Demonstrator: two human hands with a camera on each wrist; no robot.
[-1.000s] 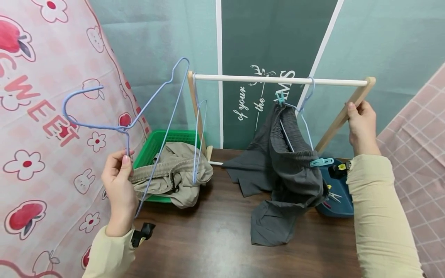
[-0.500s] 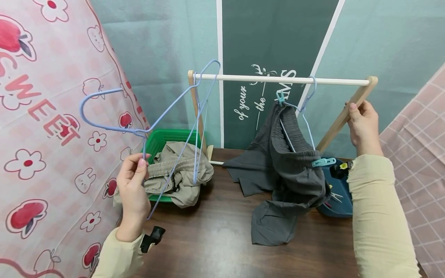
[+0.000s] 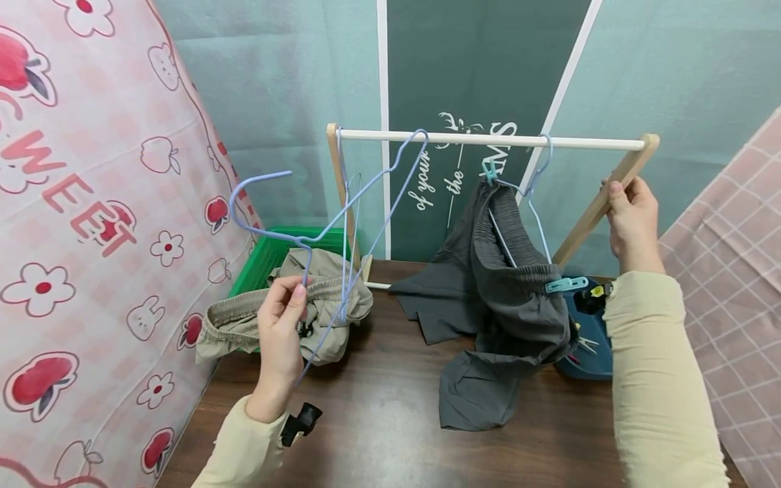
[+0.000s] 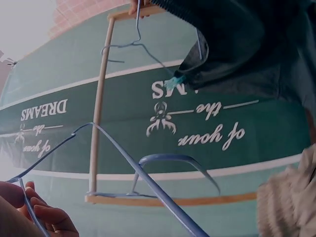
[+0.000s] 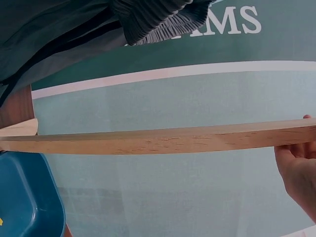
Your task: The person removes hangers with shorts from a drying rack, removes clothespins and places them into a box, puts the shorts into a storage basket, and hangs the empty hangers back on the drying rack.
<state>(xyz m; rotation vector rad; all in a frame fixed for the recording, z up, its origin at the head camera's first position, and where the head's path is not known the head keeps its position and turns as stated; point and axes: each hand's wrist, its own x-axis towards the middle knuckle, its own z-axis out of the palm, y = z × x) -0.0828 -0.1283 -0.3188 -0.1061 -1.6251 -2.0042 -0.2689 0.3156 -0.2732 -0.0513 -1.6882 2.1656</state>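
Observation:
My left hand point(image 3: 283, 332) pinches a blue wire hanger point(image 3: 350, 207) by one side of its frame, with the hook pointing left. In the head view this hanger overlaps the left part of the rack's white rail point(image 3: 451, 139). On the right, my right hand point(image 3: 634, 217) grips the rack's wooden side post point(image 5: 163, 140). Dark grey pants point(image 3: 518, 291) hang from the rail on another blue hanger point(image 3: 545, 166), their waistband held by turquoise clothespins point(image 3: 566, 285). One more blue hanger point(image 3: 345, 257) hangs at the rail's left end.
Beige pants point(image 3: 329, 305) lie over a green basket point(image 3: 244, 268) at the left, behind my left hand. A blue bin point(image 3: 594, 366) with clothespins stands at the right, partly behind the grey pants. Patterned cloth point(image 3: 91, 203) borders the left side of the wooden table point(image 3: 378, 420).
My left hand has moved to the right with the hanger, bringing its far corner from left of the rack across the rail. The right hand stays on the post.

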